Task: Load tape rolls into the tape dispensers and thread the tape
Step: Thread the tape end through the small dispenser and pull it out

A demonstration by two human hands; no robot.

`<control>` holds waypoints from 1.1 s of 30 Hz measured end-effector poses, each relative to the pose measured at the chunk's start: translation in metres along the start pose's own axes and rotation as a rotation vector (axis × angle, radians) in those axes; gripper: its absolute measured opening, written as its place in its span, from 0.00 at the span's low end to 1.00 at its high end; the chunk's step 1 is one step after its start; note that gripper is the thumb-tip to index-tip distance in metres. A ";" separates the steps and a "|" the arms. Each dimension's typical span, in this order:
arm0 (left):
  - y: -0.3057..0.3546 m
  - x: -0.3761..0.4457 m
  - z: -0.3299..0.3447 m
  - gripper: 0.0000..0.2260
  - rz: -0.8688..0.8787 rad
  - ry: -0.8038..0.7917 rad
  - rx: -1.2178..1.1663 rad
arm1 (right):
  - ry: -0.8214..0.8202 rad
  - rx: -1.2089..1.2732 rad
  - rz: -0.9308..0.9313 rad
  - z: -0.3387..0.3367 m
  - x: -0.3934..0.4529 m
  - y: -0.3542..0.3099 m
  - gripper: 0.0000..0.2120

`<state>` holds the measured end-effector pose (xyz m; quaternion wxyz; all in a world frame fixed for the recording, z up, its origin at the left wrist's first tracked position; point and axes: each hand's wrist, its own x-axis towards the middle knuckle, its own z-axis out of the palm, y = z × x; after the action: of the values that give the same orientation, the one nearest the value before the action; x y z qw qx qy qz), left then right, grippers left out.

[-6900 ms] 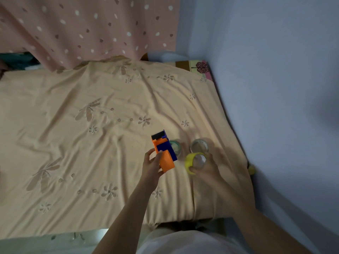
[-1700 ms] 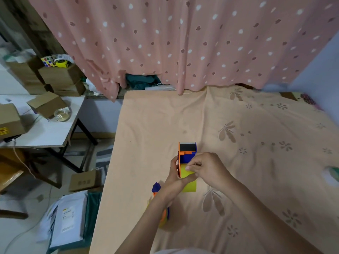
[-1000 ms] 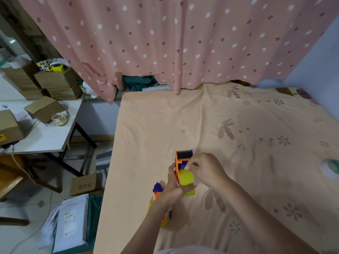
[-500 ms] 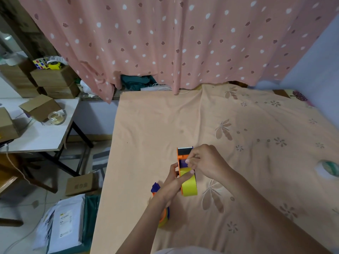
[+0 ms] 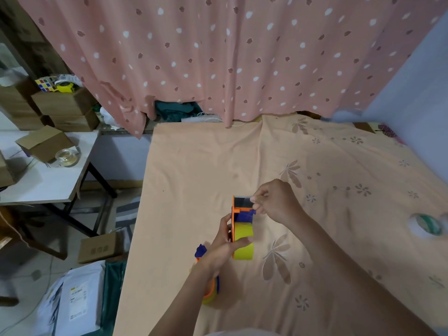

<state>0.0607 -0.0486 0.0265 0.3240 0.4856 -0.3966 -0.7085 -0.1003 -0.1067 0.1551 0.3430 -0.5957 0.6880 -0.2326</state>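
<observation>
An orange and blue tape dispenser (image 5: 238,213) is held just above the peach bedsheet, with a yellow tape roll (image 5: 243,243) seated in it. My left hand (image 5: 224,248) grips the dispenser and roll from the left, thumb across the roll. My right hand (image 5: 275,202) pinches the tape end at the dispenser's far end, by the dark blade part. A second dispenser (image 5: 209,284), orange and blue with a yellow roll, lies on the sheet under my left wrist, mostly hidden. A green-edged tape roll (image 5: 425,226) lies far right.
The bed (image 5: 194,166) ends at its left edge, with floor clutter, a cardboard box (image 5: 99,247) and white packages (image 5: 72,304) below. A white table (image 5: 43,180) with boxes and a clear tape roll (image 5: 66,157) stands left. A pink dotted curtain (image 5: 218,57) hangs behind.
My right hand has moved from the roll up to the dispenser's far end, drawing the tape along. The left hand keeps its hold on the dispenser.
</observation>
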 end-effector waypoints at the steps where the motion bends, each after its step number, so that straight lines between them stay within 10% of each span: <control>1: 0.002 0.000 0.000 0.38 0.003 -0.004 0.007 | 0.013 -0.008 0.008 0.001 0.001 0.000 0.10; 33: 0.030 -0.002 -0.011 0.44 0.008 -0.086 0.135 | -0.077 -0.049 -0.195 -0.014 0.017 -0.038 0.05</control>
<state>0.0743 -0.0643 0.0514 0.2761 0.4736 -0.4589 -0.6992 -0.0866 -0.1318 0.1880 0.3303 -0.6765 0.6186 -0.2249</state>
